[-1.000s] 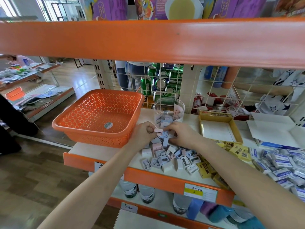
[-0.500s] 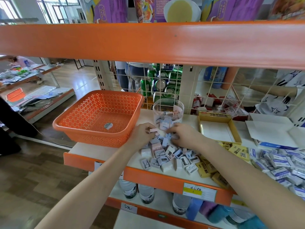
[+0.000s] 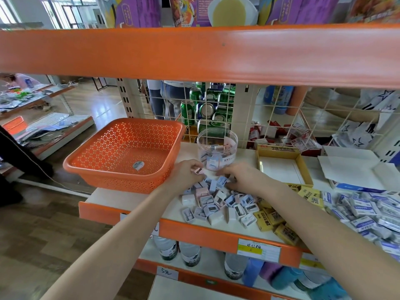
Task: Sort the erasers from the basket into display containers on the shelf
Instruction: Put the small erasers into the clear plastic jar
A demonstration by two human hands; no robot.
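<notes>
Erasers (image 3: 216, 204) piled loose on the shelf (image 3: 129, 198), right of the orange basket (image 3: 121, 152) and in front of the clear jar (image 3: 217, 148), which holds a few more. Left hand (image 3: 186, 174) pinches a pink eraser (image 3: 199, 170) between thumb and fingertips at the pile's far edge. Right hand (image 3: 242, 177) curled over a pale blue eraser (image 3: 221, 182) in the pile; actual grip: cannot tell.

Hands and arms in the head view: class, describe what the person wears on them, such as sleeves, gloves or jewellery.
No sleeve shows on the left forearm or the right forearm. The left hand and the right hand are gloveless; no ring, watch or bracelet is visible.
</notes>
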